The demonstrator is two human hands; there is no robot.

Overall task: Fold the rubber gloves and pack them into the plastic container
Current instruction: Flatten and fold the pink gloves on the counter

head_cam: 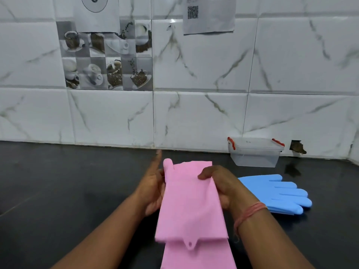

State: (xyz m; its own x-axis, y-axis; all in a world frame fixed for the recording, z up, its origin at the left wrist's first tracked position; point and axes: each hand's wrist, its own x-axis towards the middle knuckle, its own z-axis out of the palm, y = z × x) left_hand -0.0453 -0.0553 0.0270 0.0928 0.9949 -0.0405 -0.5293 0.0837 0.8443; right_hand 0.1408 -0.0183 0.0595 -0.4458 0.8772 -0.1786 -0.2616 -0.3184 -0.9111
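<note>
Marble-tile wall behind, dark desk [77, 191] in front. Both hands hold the pink gloves [191, 206] up above the desk's near-middle: left hand [153, 189] grasps the left edge, index finger sticking out; right hand [219, 183] pinches the right edge, thumb on top. Looks mid-fold, finger end turned over. Blue gloves [279, 193] lie flat at right, unfolded. Plastic container [255, 152] sits open at the back edge, right, empty. Next probably: finish the fold, carry it to the container.

Dim, flat, cool light. Glare spot on wall tile [172, 21] near top centre. Black counter [77, 181] gives a dull sheen, soft shadows. Whole frame soft; left hand [153, 188] motion-blurred. Tile lines bow at the edges.
</note>
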